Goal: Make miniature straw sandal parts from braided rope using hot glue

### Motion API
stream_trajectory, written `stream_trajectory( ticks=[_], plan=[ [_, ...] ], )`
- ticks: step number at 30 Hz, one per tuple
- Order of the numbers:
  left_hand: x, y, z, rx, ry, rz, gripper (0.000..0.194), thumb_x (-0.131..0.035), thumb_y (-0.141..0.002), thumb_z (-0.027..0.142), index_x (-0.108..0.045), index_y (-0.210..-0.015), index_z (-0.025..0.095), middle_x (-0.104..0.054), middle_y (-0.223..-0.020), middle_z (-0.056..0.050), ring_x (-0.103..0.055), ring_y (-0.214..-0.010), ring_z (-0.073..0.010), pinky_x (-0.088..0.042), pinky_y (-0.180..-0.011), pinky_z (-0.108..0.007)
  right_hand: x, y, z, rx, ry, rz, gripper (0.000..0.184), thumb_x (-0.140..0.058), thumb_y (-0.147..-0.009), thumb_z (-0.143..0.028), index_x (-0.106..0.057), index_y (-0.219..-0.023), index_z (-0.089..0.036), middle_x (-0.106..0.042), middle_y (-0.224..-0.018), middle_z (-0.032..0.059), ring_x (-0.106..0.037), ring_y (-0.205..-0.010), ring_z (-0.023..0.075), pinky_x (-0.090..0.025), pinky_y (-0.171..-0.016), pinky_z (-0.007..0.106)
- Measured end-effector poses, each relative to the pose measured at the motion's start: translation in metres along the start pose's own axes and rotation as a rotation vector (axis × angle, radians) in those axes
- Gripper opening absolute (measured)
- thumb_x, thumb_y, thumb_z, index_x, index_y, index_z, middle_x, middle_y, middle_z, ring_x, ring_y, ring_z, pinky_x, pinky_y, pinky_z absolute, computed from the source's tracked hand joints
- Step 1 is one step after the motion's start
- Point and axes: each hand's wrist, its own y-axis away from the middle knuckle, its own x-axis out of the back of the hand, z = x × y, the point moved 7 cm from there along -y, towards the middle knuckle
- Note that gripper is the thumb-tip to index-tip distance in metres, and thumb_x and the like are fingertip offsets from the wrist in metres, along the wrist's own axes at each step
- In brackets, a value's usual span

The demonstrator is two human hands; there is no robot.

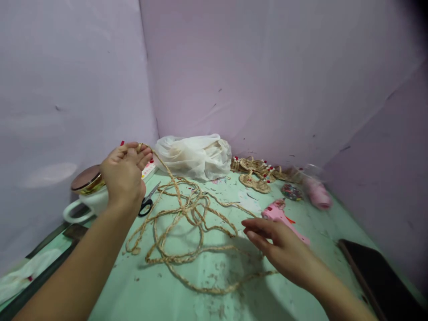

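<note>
A long braided jute rope (187, 223) lies in loose tangled loops on the pale green table (174, 294). My left hand (125, 174) is raised above the table's left side, fingers pinched on one end of the rope, which hangs down from it to the pile. My right hand (270, 243) hovers low at the right of the tangle, fingers stretched out together toward the left, holding nothing, close to a strand of rope.
A white cup with a gold lid (87, 189) and black-handled scissors (147, 203) sit behind my left hand. A pink glue gun (281, 216), a white plastic bag (195, 156), woven jute pieces (256, 171), a pink spool (317, 194) and a dark phone (377, 276) lie around.
</note>
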Motion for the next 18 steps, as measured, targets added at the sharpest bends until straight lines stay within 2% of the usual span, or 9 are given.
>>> stream_trajectory(
  ticks=[3,6,8,10,11,13,15,16,18],
  plan=[
    [-0.003,-0.004,-0.012,-0.097,-0.223,-0.074,0.019,-0.047,-0.081,0.018,-0.052,-0.099,0.013,-0.058,-0.112,-0.008,-0.055,-0.104,-0.0167,-0.040,-0.096,-0.034,-0.009,-0.002,0.006,0.008,0.126,-0.096,0.029,-0.047,-0.082,-0.028,-0.067,-0.100,-0.019,-0.070,-0.100,0.0106,-0.062,-0.090,0.0272,-0.045,-0.077,0.040],
    [-0.010,-0.001,-0.025,-0.146,-0.466,-0.232,0.033,-0.062,-0.069,0.020,-0.058,-0.102,0.017,-0.053,-0.125,-0.007,-0.043,-0.120,-0.0247,-0.030,-0.103,-0.036,-0.017,-0.004,0.010,0.005,0.180,-0.152,0.028,-0.046,-0.081,-0.025,-0.068,-0.099,-0.021,-0.070,-0.099,0.0099,-0.063,-0.089,0.0275,-0.045,-0.074,0.038],
    [-0.016,0.004,-0.037,-0.110,-0.738,-0.401,0.035,-0.067,-0.062,0.023,-0.061,-0.097,0.018,-0.059,-0.117,-0.009,-0.047,-0.115,-0.0315,-0.033,-0.098,-0.041,-0.019,-0.004,0.011,-0.010,0.207,-0.166,0.029,-0.048,-0.080,-0.025,-0.067,-0.101,-0.022,-0.070,-0.097,0.0098,-0.063,-0.087,0.0275,-0.045,-0.072,0.037],
    [-0.019,0.012,-0.044,-0.067,-1.047,-0.551,0.032,-0.065,-0.063,0.031,-0.063,-0.092,0.018,-0.065,-0.099,-0.012,-0.055,-0.101,-0.0360,-0.040,-0.087,-0.044,-0.017,-0.004,0.011,-0.011,0.236,-0.168,0.030,-0.047,-0.080,-0.027,-0.066,-0.103,-0.022,-0.070,-0.097,0.0093,-0.063,-0.087,0.0273,-0.045,-0.072,0.036],
    [-0.020,0.017,-0.041,-0.074,-1.150,-0.584,0.031,-0.063,-0.065,0.034,-0.063,-0.091,0.018,-0.066,-0.092,-0.012,-0.057,-0.095,-0.0365,-0.041,-0.082,-0.044,-0.016,-0.004,0.010,-0.007,0.249,-0.170,0.030,-0.046,-0.081,-0.027,-0.066,-0.102,-0.022,-0.070,-0.097,0.0088,-0.063,-0.086,0.0271,-0.045,-0.071,0.037],
    [-0.024,0.027,-0.017,-0.235,-1.275,-0.539,0.030,-0.057,-0.071,0.036,-0.062,-0.095,0.019,-0.065,-0.091,-0.012,-0.059,-0.088,-0.0331,-0.042,-0.075,-0.040,-0.009,-0.004,0.010,-0.002,0.269,-0.154,0.030,-0.043,-0.082,-0.030,-0.066,-0.101,-0.023,-0.070,-0.096,0.0081,-0.063,-0.085,0.0269,-0.045,-0.070,0.037],
    [-0.034,0.044,0.018,-0.447,-1.152,-0.496,0.029,-0.055,-0.074,0.034,-0.062,-0.098,0.019,-0.065,-0.091,-0.009,-0.060,-0.079,-0.0259,-0.042,-0.071,-0.033,0.003,-0.003,0.012,-0.007,0.275,-0.106,0.031,-0.043,-0.083,-0.033,-0.066,-0.101,-0.023,-0.071,-0.095,0.0080,-0.063,-0.084,0.0272,-0.046,-0.069,0.038],
    [-0.039,0.055,0.031,-0.502,-1.046,-0.535,0.026,-0.054,-0.076,0.033,-0.064,-0.096,0.020,-0.066,-0.086,-0.006,-0.059,-0.072,-0.0216,-0.041,-0.067,-0.030,0.009,-0.003,0.015,-0.012,0.271,-0.070,0.032,-0.044,-0.082,-0.035,-0.066,-0.102,-0.023,-0.071,-0.095,0.0084,-0.063,-0.083,0.0274,-0.046,-0.069,0.038],
    [-0.053,0.083,0.041,-0.483,-0.869,-0.819,0.019,-0.050,-0.080,0.031,-0.066,-0.080,0.021,-0.062,-0.064,-0.001,-0.053,-0.054,-0.0143,-0.037,-0.054,-0.023,0.022,-0.001,0.019,-0.013,0.254,0.007,0.034,-0.045,-0.082,-0.038,-0.066,-0.103,-0.022,-0.071,-0.094,0.0093,-0.063,-0.083,0.0281,-0.046,-0.070,0.039]
  ],
)
